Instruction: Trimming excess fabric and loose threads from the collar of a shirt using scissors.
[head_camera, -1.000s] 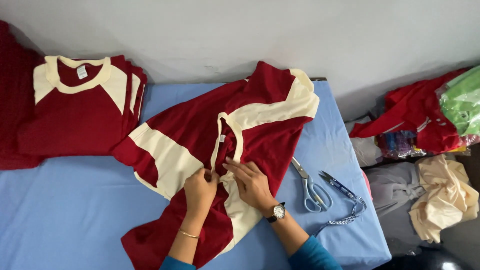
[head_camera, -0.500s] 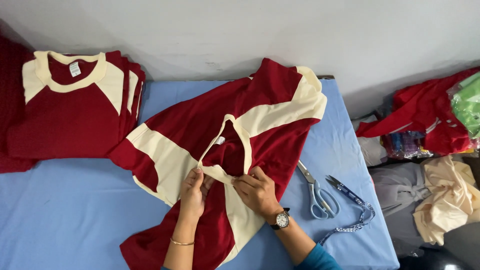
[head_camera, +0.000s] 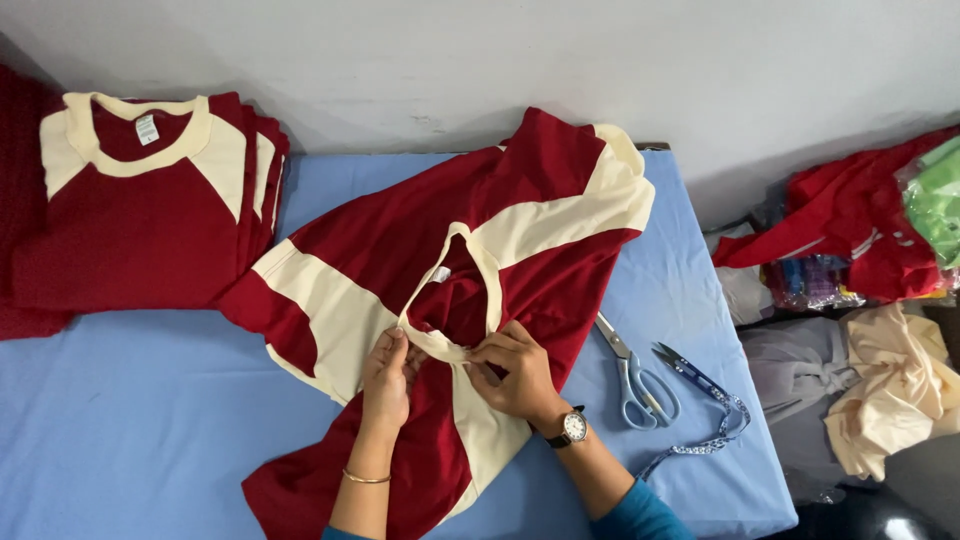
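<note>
A dark red T-shirt (head_camera: 400, 240) with cream shoulder panels and a cream neckband lies spread at an angle on the blue-covered table (head_camera: 120, 420). My left hand (head_camera: 385, 378) pinches the near edge of the neckband from the left. My right hand (head_camera: 512, 372), with a wristwatch, pinches the same neckband edge from the right. The two hands almost touch over the collar, and the neck opening gapes above them.
A folded stack of matching red and cream shirts (head_camera: 140, 210) lies at the far left. Blue-handled scissors (head_camera: 635, 372) and small thread snips (head_camera: 690, 372) on a blue lanyard lie right of my right hand. Piles of red, cream, grey and green fabric (head_camera: 860, 230) sit beyond the table's right edge.
Both hands have shifted slightly toward me along the shirt and now pinch the neckband's near edge, pulling the neck opening wider. The shirt has shifted a little.
</note>
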